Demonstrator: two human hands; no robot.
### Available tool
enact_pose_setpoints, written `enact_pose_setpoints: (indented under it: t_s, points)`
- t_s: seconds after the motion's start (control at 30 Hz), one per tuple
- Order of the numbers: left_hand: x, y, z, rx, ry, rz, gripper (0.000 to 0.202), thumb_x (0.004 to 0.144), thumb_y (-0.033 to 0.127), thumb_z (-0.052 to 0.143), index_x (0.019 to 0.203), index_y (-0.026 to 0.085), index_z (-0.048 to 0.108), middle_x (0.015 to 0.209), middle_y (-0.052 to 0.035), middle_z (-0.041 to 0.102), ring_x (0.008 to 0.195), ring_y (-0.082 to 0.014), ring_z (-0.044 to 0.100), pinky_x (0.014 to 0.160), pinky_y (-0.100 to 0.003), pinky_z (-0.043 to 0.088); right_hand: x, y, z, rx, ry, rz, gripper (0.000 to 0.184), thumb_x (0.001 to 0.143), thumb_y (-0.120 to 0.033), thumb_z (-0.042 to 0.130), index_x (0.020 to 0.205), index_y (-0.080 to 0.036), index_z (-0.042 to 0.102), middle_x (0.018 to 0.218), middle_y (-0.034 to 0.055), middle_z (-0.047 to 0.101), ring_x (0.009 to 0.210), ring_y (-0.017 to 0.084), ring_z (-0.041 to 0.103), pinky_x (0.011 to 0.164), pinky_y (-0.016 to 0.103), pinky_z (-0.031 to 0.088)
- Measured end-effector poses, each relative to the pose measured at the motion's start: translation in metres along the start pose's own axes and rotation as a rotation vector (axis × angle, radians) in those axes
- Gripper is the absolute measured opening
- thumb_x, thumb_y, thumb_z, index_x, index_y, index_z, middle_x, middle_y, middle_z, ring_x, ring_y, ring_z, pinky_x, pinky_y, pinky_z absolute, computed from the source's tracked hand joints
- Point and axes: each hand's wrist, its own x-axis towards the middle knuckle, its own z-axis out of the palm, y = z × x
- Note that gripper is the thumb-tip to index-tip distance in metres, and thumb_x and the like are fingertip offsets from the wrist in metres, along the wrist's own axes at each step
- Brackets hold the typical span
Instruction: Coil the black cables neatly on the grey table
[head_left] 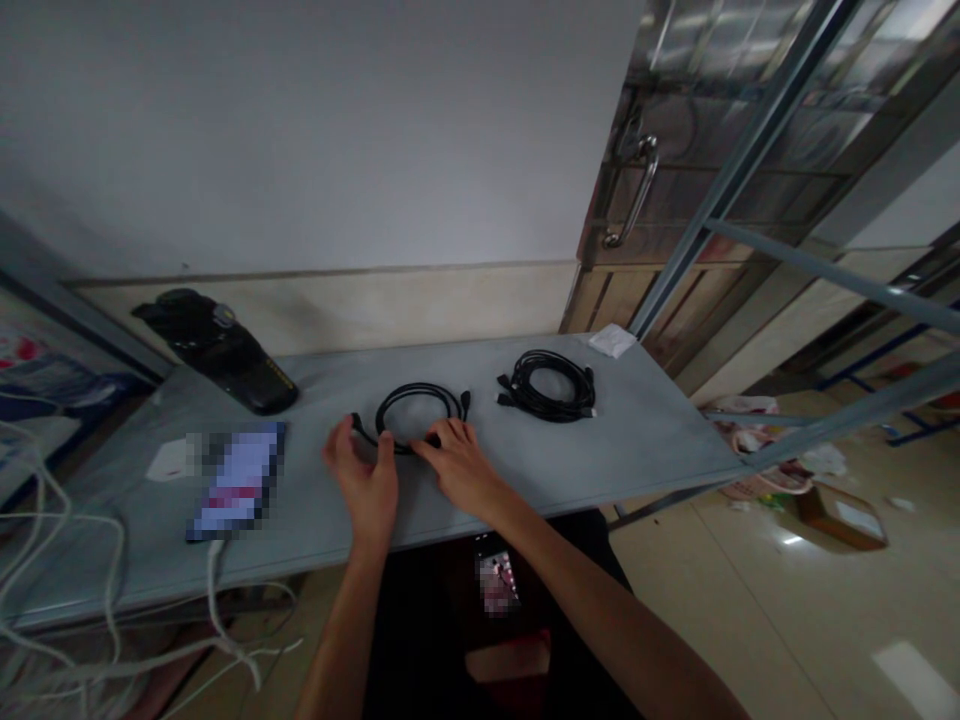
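A loosely coiled black cable (420, 388) lies on the grey tabletop in front of me, with one plug end upright at its right side. At the coil's left, my left hand (365, 485) has its thumb and fingers apart, touching the cable near its other plug end (356, 420). My right hand (459, 465) rests at the coil's near right side, its fingers closed on the cable; the exact grip is partly hidden. A second black cable (555, 410), neatly coiled with several connectors showing, lies farther right, apart from both hands.
A black bottle (225, 350) stands at the back left. A phone-like device (240, 480) with a white cord (214, 570) lies before it. Crumpled white paper (612, 341) sits at the back right corner. A metal frame post (742, 170) rises on the right; another phone (496, 580) is below the table edge.
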Motion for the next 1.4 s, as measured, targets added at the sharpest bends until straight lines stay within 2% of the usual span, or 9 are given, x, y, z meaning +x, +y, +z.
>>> enact_pose_setpoints:
  t_s: [0.1,0.2,0.3,0.53,0.67,0.8,0.97,1.13,1.4]
  points:
    - [-0.002,0.008,0.000,0.176,0.024,0.194,0.043,0.100,0.042,0.075,0.138,0.024,0.069,0.165,-0.0185,0.052,0.161,-0.0381,0.044,0.135,-0.063,0.034,0.000,0.001,0.003,0.000,0.036,0.018,0.046,0.106,-0.005,0.063,0.146,-0.027,0.073,0.140,0.0133,0.060,0.136,0.031,0.052,0.115,0.049,0.051]
    - [-0.004,0.014,0.006,0.193,-0.183,0.312,0.021,0.105,0.033,0.063,0.121,0.025,0.074,0.142,-0.0143,0.072,0.145,-0.0353,0.061,0.132,-0.063,0.039,0.001,0.004,0.009,-0.014,0.077,0.068,0.035,0.109,-0.012,0.064,0.137,-0.028,0.076,0.140,0.0137,0.059,0.132,0.034,0.052,0.112,0.052,0.053]
    - [-0.007,0.016,0.014,0.203,-0.360,0.356,0.026,0.105,0.025,0.053,0.120,0.025,0.075,0.124,-0.0123,0.080,0.124,-0.0338,0.072,0.131,-0.064,0.040,0.003,0.009,0.014,0.033,0.121,0.159,0.029,0.107,-0.012,0.064,0.133,-0.021,0.074,0.133,0.0152,0.059,0.126,0.033,0.055,0.111,0.051,0.056]
    - [-0.013,0.016,0.020,0.286,-0.464,0.435,0.026,0.107,0.032,0.058,0.122,0.024,0.078,0.122,-0.0131,0.082,0.121,-0.0364,0.072,0.132,-0.064,0.036,0.005,0.018,0.021,0.319,0.240,0.286,0.051,0.091,0.007,0.052,0.134,-0.019,0.061,0.131,0.0147,0.061,0.127,0.027,0.064,0.113,0.045,0.058]
    - [-0.011,0.014,0.018,0.329,-0.460,0.440,0.026,0.108,0.033,0.059,0.119,0.024,0.081,0.119,-0.0128,0.082,0.118,-0.0372,0.072,0.126,-0.064,0.042,0.004,0.016,0.021,0.347,0.295,0.224,0.060,0.087,0.008,0.046,0.138,-0.022,0.057,0.139,0.0136,0.060,0.135,0.024,0.063,0.116,0.043,0.057]
    - [-0.009,0.010,0.016,0.317,-0.458,0.442,0.031,0.108,0.029,0.057,0.121,0.027,0.084,0.119,-0.0123,0.082,0.115,-0.0369,0.072,0.117,-0.062,0.049,-0.001,0.025,0.009,0.318,0.357,0.203,0.043,0.096,-0.003,0.054,0.134,-0.023,0.059,0.134,0.0127,0.063,0.133,0.026,0.063,0.116,0.047,0.058]
    - [-0.009,0.007,0.016,0.310,-0.444,0.433,0.035,0.107,0.027,0.057,0.126,0.029,0.086,0.117,-0.0127,0.082,0.113,-0.0385,0.072,0.107,-0.061,0.053,-0.030,0.080,-0.036,0.071,0.373,0.222,0.033,0.105,-0.020,0.065,0.137,-0.020,0.065,0.141,0.0171,0.063,0.139,0.033,0.060,0.121,0.054,0.051]
    - [-0.012,0.004,0.016,0.330,-0.368,0.394,0.036,0.105,0.026,0.055,0.122,0.026,0.087,0.117,-0.0144,0.080,0.113,-0.0392,0.071,0.109,-0.063,0.052,-0.073,0.145,-0.079,-0.195,0.249,0.291,0.056,0.107,-0.047,0.073,0.152,-0.015,0.063,0.151,0.0228,0.064,0.145,0.040,0.058,0.124,0.059,0.047]
    - [-0.010,0.005,0.016,0.375,-0.288,0.384,0.036,0.107,0.029,0.053,0.124,0.023,0.084,0.120,-0.0162,0.077,0.115,-0.0398,0.068,0.112,-0.062,0.052,-0.105,0.164,-0.081,-0.234,0.155,0.303,0.035,0.116,-0.041,0.059,0.138,-0.017,0.072,0.136,0.0179,0.074,0.131,0.036,0.067,0.119,0.053,0.051]
